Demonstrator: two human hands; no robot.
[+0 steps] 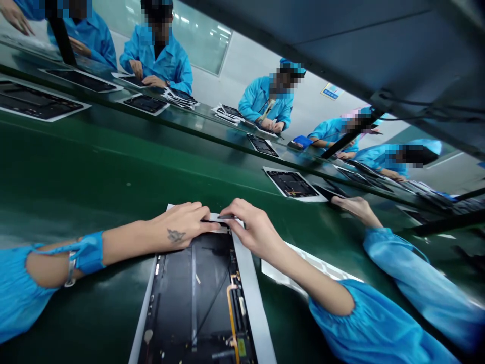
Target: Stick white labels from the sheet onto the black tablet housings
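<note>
An opened tablet housing (pixel 193 298) lies on a white sheet on the green belt, showing dark inner panels and a gold flex cable (pixel 231 316). My left hand (pixel 182 227) comes in from the left, its fingers on the housing's far edge. My right hand (pixel 250 227) comes from the lower right and meets it there. Both hands pinch a thin dark strip (pixel 222 218) on a white edge piece, partly hidden by my fingertips. The strip's exact shape is hard to tell.
The green conveyor belt (pixel 113 167) runs across the view. Several co-workers in blue smocks (pixel 159 58) sit beyond it with similar panels on white sheets. A co-worker's hand (pixel 358 210) rests near a panel (pixel 291 184) to my right. Black uprights stand along the belt.
</note>
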